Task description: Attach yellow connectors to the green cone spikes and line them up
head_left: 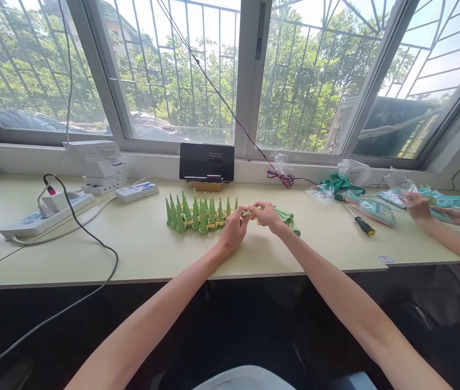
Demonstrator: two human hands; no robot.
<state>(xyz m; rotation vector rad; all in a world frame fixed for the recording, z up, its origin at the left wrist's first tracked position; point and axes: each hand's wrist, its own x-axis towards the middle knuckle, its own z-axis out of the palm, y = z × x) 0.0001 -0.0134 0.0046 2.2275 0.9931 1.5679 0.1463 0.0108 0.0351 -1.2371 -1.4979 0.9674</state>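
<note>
My left hand and my right hand meet above the table, both with fingers pinched. Between their fingertips is a small green piece, mostly hidden, so its full shape cannot be made out. Left of my hands stands a cluster of upright green pointed cones with yellowish bits around their lower parts. Just beyond my right hand, several green cones lie on their sides in a loose pile, partly covered by that hand.
A black tablet-like device leans by the window. White boxes and a power strip with cables lie left on the table. Rightward are a screwdriver, green material, plastic bags and another person's hands.
</note>
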